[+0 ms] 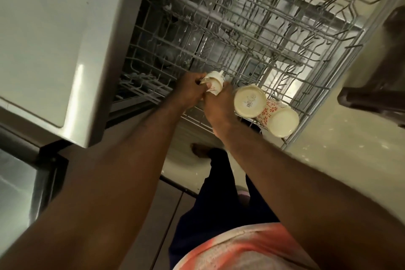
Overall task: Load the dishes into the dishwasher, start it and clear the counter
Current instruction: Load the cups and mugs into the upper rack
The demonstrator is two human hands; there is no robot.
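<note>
- My left hand [190, 91] curls round a small patterned cup [215, 84], held over the front edge of the dishwasher rack [241, 28].
- My right hand [219, 109] meets the cup from the right (its grip I cannot tell).
- Two upturned mugs [249, 101] sit in the rack, just beside that hand.

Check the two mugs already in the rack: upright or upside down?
Upside down: the stickered mug and the floral mug both show cream bases facing up.

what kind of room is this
Most likely a home kitchen: an open dishwasher with its wire rack pulled out, a cream mug and a red-patterned mug upturned on it, and a third mug held at its edge.
</note>
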